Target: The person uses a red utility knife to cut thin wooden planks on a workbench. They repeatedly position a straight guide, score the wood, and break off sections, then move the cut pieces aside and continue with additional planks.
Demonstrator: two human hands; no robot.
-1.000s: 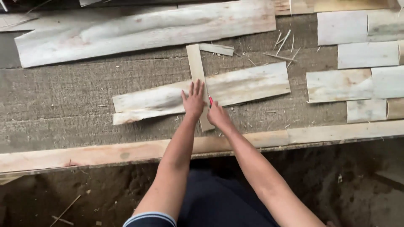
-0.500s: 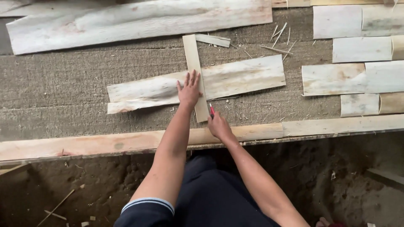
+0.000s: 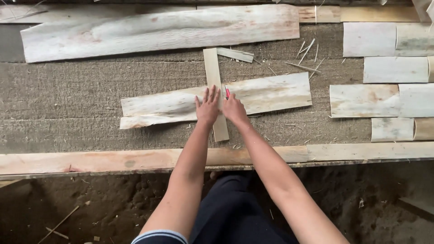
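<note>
We press our left hand [image 3: 208, 106] flat, fingers spread and holding nothing, on the narrow wooden strip [image 3: 214, 86], which runs straight away from us, its long axis crossing the wide veneer sheet [image 3: 266, 93] beneath both grips. That sheet's long axis lies side to side. Our right hand [image 3: 234, 110] sits just right of the strip, curled round a small red tool [image 3: 227, 92]; how tight the grip is, we cannot tell. Both hands touch the work, left nearer the strip. Count: one strip, one sheet under it, one longer sheet [image 3: 158, 30] beyond, roughly seven cut pieces [image 3: 364, 100] off to the right on the worktop [image 3: 63, 90]
</note>
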